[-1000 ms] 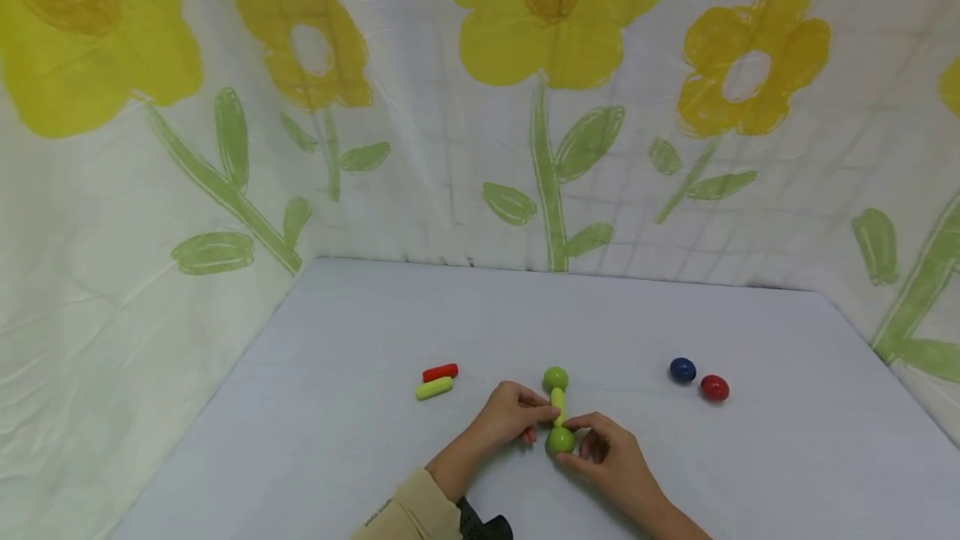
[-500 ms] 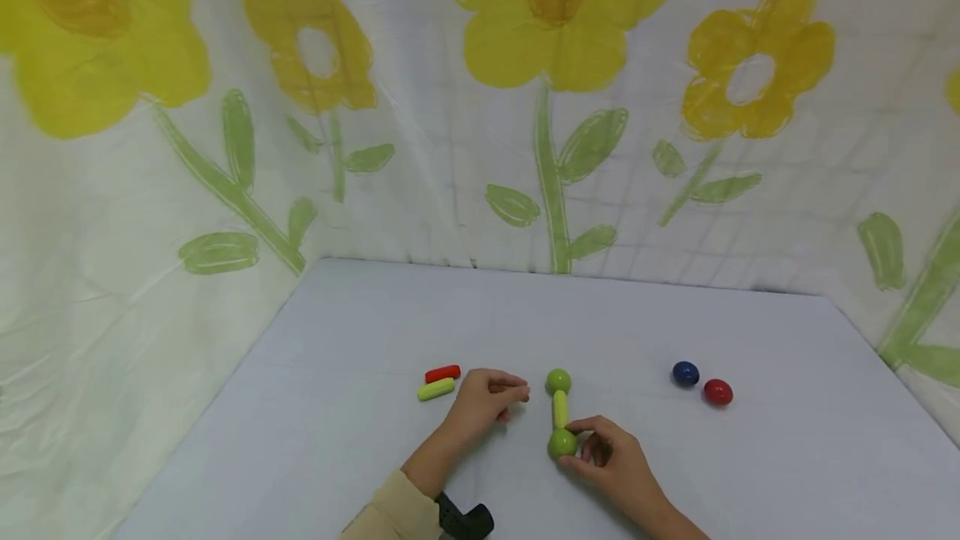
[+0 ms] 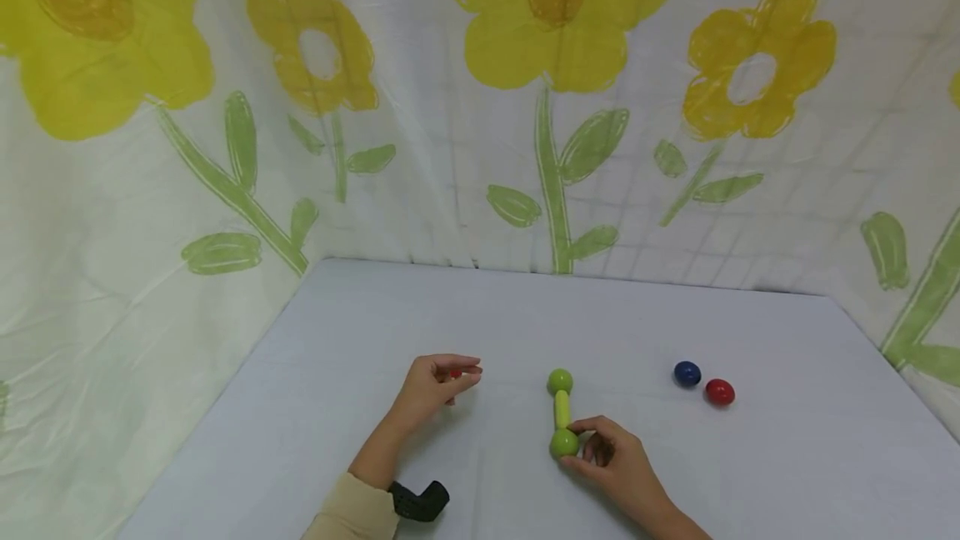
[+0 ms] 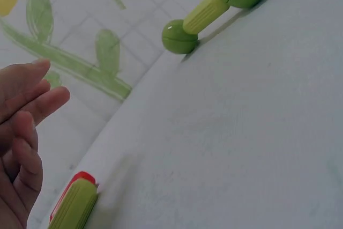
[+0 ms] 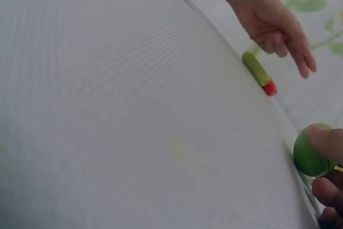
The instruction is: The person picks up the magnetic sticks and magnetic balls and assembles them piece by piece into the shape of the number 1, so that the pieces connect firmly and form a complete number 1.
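My right hand (image 3: pixel 618 463) pinches a green ball (image 3: pixel 564 443) between thumb and fingers. A yellow-green ridged rod (image 3: pixel 562 409) runs from that ball to a second green ball (image 3: pixel 559 381), forming a dumbbell shape on the table. Off to the left, my left hand (image 3: pixel 429 390) hovers with loosely bent fingers and nothing in them. Beneath it lie a yellow-green rod (image 4: pixel 74 206) and a red rod (image 4: pixel 84 176) side by side, seen in the left wrist view. In the head view that hand hides nearly all of both, apart from a bit of red.
A blue ball (image 3: pixel 687 373) and a red ball (image 3: pixel 720 392) rest on the right of the white table (image 3: pixel 480 315). Behind the table hangs a white curtain (image 3: pixel 435 190) with painted yellow flowers. A black wrist strap (image 3: pixel 420 502) sits below the left sleeve.
My left hand has let go of the rod between the two green balls and moved left, over the loose rods. My right hand has stayed on the nearer green ball.
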Available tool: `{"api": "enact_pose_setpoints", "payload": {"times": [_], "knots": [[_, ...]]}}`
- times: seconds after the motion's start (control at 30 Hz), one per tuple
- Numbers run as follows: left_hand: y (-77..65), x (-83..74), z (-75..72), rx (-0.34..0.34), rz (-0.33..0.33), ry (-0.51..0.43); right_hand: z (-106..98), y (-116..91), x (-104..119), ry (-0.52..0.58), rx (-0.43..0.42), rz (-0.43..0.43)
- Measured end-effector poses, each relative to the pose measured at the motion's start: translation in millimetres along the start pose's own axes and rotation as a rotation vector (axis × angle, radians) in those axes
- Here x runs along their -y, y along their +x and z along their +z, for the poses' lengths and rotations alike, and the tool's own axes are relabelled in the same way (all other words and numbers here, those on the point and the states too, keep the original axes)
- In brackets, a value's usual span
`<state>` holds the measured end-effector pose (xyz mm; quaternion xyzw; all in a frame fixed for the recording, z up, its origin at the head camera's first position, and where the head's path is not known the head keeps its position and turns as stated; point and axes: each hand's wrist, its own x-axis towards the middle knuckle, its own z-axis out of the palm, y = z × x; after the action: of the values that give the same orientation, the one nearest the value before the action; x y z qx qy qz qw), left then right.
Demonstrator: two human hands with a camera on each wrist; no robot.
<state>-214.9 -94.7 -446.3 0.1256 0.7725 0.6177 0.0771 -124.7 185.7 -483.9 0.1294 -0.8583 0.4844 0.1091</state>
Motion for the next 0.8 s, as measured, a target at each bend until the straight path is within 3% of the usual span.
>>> {"api": "enact_pose_setpoints", "payload": {"times": [0.1, 0.27, 0.33, 0.5, 0.63, 0.8], "knots": [[-1.4, 4.9, -11.3, -0.019, -0.007, 0.011, -1, 0, -1, 0.011, 0.01, 0.007], [-2.9, 17.8, -27.7, -0.108, -0.033, 0.058, -1, 0, -3, 0.013, 0.02, 0.011], [-6.7, 12.6, -32.1, -0.129, -0.049, 0.068, -1, 0, -1, 0.007, 0.015, 0.018], [-11.4, 7.3, -41.7, -0.112, -0.05, 0.086, -1, 0, 0, -0.009, 0.011, 0.007], [-5.2, 29.6, -47.4, -0.108, -0.017, 0.112, 0, 0, -1, -0.018, 0.002, -0.013], [-5.0, 34.5, -46.7, -0.097, -0.009, 0.137, -1, 0, -1, 0.015, 0.0, 0.0]]}}
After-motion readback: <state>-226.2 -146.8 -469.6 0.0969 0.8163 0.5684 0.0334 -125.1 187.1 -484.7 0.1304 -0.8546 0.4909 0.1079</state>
